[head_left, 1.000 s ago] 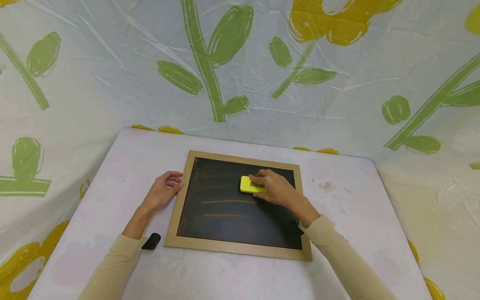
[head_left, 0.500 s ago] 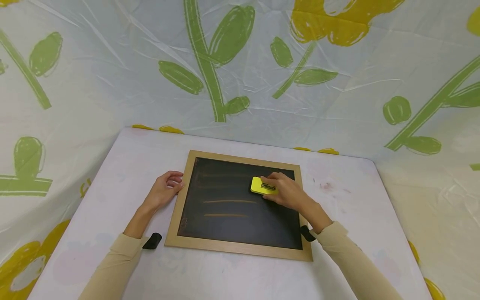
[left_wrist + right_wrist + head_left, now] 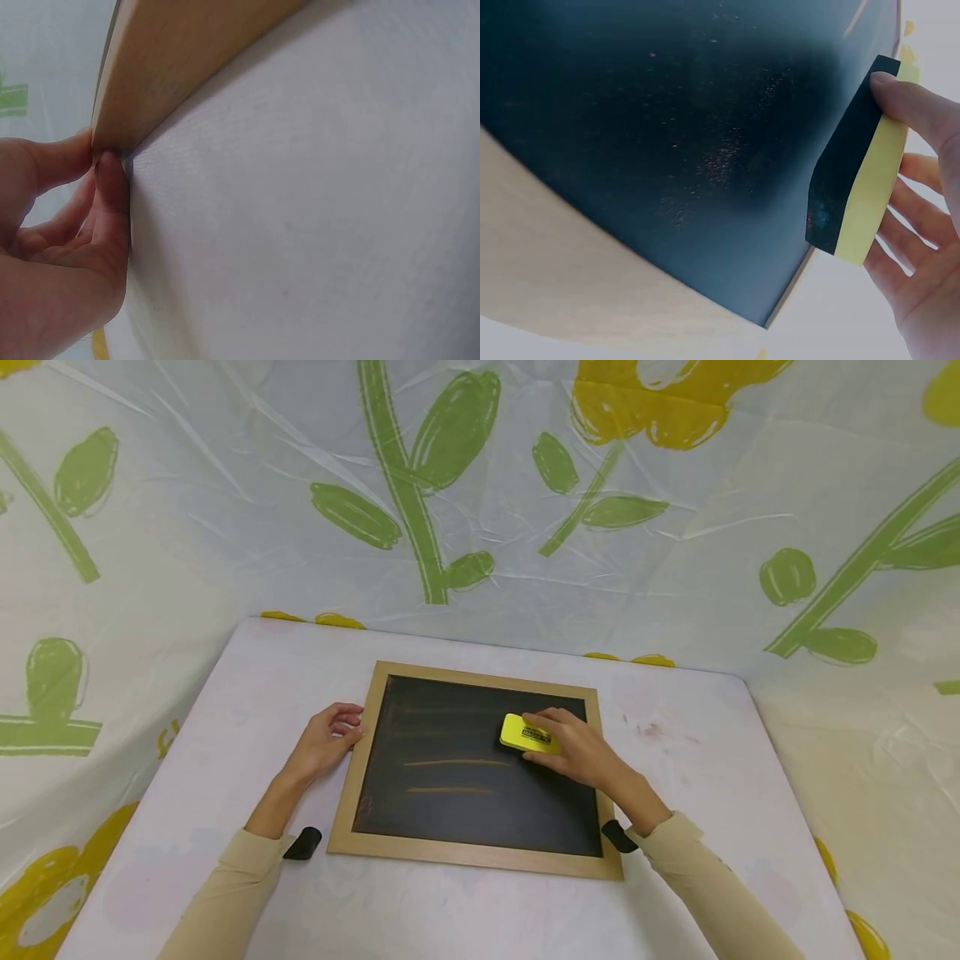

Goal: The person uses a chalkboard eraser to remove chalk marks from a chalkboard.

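Observation:
A chalkboard (image 3: 442, 814) in a light wooden frame (image 3: 480, 853) lies on the table, with two orange-brown chalk lines (image 3: 453, 762) across its lower left half and fainter smears above them. My left hand (image 3: 328, 741) pinches the frame's left edge; the left wrist view shows the thumb and a finger (image 3: 111, 187) at that edge. Over the board's upper right part, my right hand (image 3: 573, 747) grips a yellow magnetic eraser (image 3: 525, 732) by its sides. Its black felt (image 3: 847, 161) shows in the right wrist view, apparently raised off the board.
The white table (image 3: 270, 652) extends around the board, with reddish stains (image 3: 651, 731) to its right. A flower-printed sheet (image 3: 247, 527) hangs behind and at both sides. Black wrist devices (image 3: 303, 843) sit by both sleeves.
Over the past second my right hand has moved the eraser a little to the right, mostly in the first half. My left hand has stayed at the frame's edge.

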The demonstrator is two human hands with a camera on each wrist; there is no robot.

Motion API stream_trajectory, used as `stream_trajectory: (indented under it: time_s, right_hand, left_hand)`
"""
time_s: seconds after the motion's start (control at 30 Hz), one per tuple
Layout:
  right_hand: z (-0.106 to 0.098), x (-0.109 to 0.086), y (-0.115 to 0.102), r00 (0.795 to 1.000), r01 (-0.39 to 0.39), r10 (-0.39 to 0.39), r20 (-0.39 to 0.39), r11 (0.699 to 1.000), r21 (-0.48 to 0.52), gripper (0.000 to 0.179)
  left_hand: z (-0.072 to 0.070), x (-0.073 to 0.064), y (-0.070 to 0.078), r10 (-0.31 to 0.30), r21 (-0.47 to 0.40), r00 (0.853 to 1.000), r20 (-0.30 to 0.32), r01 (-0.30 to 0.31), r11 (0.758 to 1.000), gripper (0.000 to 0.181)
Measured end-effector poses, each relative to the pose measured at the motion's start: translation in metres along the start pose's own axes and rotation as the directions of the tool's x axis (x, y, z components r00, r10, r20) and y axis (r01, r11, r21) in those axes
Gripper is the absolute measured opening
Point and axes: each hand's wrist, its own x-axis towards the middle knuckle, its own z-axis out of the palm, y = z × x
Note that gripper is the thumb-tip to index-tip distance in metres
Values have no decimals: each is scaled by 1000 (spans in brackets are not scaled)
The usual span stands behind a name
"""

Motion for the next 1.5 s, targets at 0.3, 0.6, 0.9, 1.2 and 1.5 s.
stream_trajectory:
  time_s: [0.3, 0.6, 0.9, 1.2, 1.5]
  right_hand:
    - [-1, -17, -4, 1000, 1, -1, -13, 1000, 16, 61]
    - [0, -30, -8, 1000, 14, -14, 6, 1000, -3, 64]
    - [3, -39, -13, 999, 22, -19, 51, 997, -72, 61]
    - [-1, -40, -15, 993, 42, -33, 113, 996, -81, 59]
    - [-4, -34, -19, 987, 111, -100, 127, 991, -78, 60]
  left_hand:
    - [0, 0, 0, 2, 2, 1000, -4, -2, 1000, 39]
    - [0, -1, -2, 17, 3, 1000, -4, -17, 1000, 39]
    - [0, -1, -2, 19, 11, 1000, -2, -19, 1000, 40]
    - [1, 0, -3, 11, 12, 1000, 0, -11, 1000, 39]
    - [-1, -2, 0, 23, -1, 1000, -6, -23, 1000, 39]
